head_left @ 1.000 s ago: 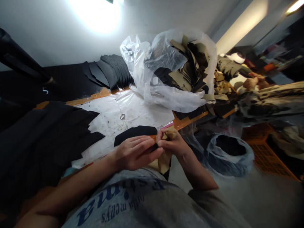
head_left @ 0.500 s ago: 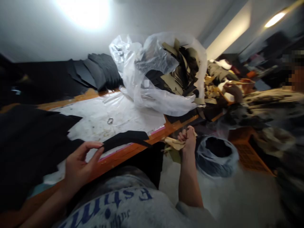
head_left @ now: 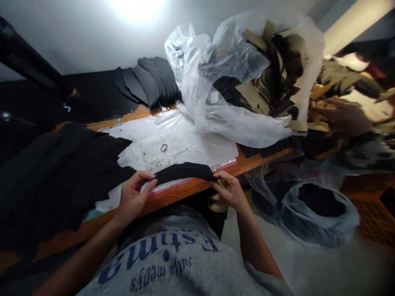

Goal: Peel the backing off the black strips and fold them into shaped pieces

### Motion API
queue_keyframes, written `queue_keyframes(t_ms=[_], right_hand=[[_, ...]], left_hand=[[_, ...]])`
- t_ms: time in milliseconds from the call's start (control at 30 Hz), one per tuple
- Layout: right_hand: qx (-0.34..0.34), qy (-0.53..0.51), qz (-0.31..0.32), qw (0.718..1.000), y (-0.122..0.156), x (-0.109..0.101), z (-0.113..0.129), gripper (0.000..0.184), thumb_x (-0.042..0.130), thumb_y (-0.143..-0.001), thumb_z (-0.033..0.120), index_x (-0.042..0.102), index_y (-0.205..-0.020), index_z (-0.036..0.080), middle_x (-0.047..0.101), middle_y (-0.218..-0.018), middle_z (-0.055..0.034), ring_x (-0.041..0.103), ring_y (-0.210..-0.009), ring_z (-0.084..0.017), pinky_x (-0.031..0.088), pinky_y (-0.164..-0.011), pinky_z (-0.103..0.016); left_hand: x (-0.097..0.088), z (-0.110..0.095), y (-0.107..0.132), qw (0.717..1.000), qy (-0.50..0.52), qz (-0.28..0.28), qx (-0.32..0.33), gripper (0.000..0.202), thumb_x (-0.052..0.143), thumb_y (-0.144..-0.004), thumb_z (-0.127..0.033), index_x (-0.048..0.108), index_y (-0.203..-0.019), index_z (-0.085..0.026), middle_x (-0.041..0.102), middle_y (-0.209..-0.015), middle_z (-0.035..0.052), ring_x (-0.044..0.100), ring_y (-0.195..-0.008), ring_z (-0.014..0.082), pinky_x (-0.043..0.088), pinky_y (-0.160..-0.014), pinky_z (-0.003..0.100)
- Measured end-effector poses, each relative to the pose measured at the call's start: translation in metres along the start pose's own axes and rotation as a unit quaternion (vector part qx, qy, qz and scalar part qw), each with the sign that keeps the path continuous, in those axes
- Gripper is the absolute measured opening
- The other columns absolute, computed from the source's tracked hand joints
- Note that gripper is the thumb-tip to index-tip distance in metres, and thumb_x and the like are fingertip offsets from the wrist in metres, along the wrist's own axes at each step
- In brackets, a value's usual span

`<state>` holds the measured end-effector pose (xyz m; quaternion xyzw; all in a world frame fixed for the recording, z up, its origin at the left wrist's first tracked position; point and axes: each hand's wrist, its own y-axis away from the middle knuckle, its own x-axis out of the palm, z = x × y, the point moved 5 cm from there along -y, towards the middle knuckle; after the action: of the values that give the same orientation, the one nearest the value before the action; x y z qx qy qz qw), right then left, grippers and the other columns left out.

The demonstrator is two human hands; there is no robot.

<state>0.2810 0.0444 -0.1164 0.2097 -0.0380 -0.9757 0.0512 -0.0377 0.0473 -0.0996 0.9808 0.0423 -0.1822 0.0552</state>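
Left fingers [head_left: 149,187] and right fingers [head_left: 219,190] pinching black piece [head_left: 187,170], grey shirt [head_left: 212,271] reading "Estima", "menys"

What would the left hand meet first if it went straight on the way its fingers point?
Most likely the black piece whose end the left hand pinches; the rest stretches ahead toward the right hand. Its height over the white sheet is unclear.

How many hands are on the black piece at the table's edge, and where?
2: the left hand pinches the left end of the black piece, and the right hand is at its right end, also holding tan scraps. No other hand shows on it.
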Motion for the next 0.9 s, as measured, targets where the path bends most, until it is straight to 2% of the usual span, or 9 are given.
queue_keyframes(t_ms=[67, 133, 267, 467, 733, 900], right_hand=[[0.017, -0.039, -0.008, 0.999, -0.005, -0.005, 0.002, 0.023, 0.071, -0.086, 0.043, 0.066, -0.091, 0.020, 0.066, -0.085, -0.0041, 0.062, -0.075, -0.019, 0.048, -0.069, -0.029], [0.038, -0.034, -0.011, 0.999, -0.012, -0.008, 0.004, 0.028, 0.069, -0.087, 0.047, 0.066, -0.090, 0.020, 0.065, -0.081, -0.0034, 0.060, -0.071, -0.018, 0.046, -0.067, -0.028], [0.066, 0.091, -0.013, 0.994, -0.031, -0.002, 0.009, 0.036, 0.066, -0.083, 0.053, 0.060, -0.074, 0.019, 0.053, -0.060, 0.0001, 0.048, -0.057, -0.015, 0.038, -0.059, -0.028], [0.062, 0.186, -0.007, 0.981, -0.040, 0.008, 0.015, 0.041, 0.060, -0.083, 0.055, 0.052, -0.063, 0.020, 0.050, -0.056, -0.0006, 0.046, -0.056, -0.015, 0.033, -0.059, -0.029], [0.072, 0.278, -0.003, 0.958, -0.040, 0.014, 0.015, 0.037, 0.060, -0.089, 0.049, 0.053, -0.067, 0.020, 0.057, -0.063, -0.0018, 0.050, -0.061, -0.016, 0.031, -0.062, -0.029], [0.069, 0.382, 0.015, 0.921, -0.040, 0.020, 0.021, 0.032, 0.063, -0.094, 0.043, 0.059, -0.074, 0.018, 0.067, -0.078, -0.0059, 0.061, -0.074, -0.020, 0.030, -0.064, -0.029]], left_hand=[[0.002, 0.003, 0.003, 1.000, -0.016, -0.006, -0.016, 0.029, 0.071, -0.080, -0.044, 0.065, -0.083, -0.016, 0.067, -0.076, 0.0023, 0.062, -0.067, 0.0129, 0.050, -0.063, 0.023], [0.006, 0.006, 0.004, 0.998, -0.061, -0.015, -0.031, 0.029, 0.070, -0.081, -0.045, 0.064, -0.080, -0.017, 0.065, -0.072, 0.0011, 0.060, -0.064, 0.0121, 0.047, -0.060, 0.022], [0.013, 0.009, 0.002, 0.984, -0.166, -0.046, -0.036, 0.027, 0.067, -0.084, -0.043, 0.063, -0.076, -0.018, 0.061, -0.063, -0.0019, 0.055, -0.056, 0.0109, 0.041, -0.058, 0.024], [0.012, 0.010, -0.004, 0.976, -0.209, -0.054, -0.027, 0.024, 0.064, -0.086, -0.041, 0.063, -0.077, -0.019, 0.063, -0.065, -0.0020, 0.058, -0.059, 0.0120, 0.040, -0.062, 0.025], [0.011, 0.012, -0.003, 0.973, -0.225, -0.055, -0.019, 0.024, 0.062, -0.087, -0.040, 0.060, -0.075, -0.019, 0.063, -0.067, -0.0016, 0.058, -0.061, 0.0128, 0.040, -0.065, 0.026], [0.014, 0.014, -0.003, 0.964, -0.261, -0.042, -0.019, 0.023, 0.061, -0.088, -0.038, 0.059, -0.076, -0.019, 0.063, -0.067, -0.0010, 0.059, -0.063, 0.0143, 0.038, -0.066, 0.026]])
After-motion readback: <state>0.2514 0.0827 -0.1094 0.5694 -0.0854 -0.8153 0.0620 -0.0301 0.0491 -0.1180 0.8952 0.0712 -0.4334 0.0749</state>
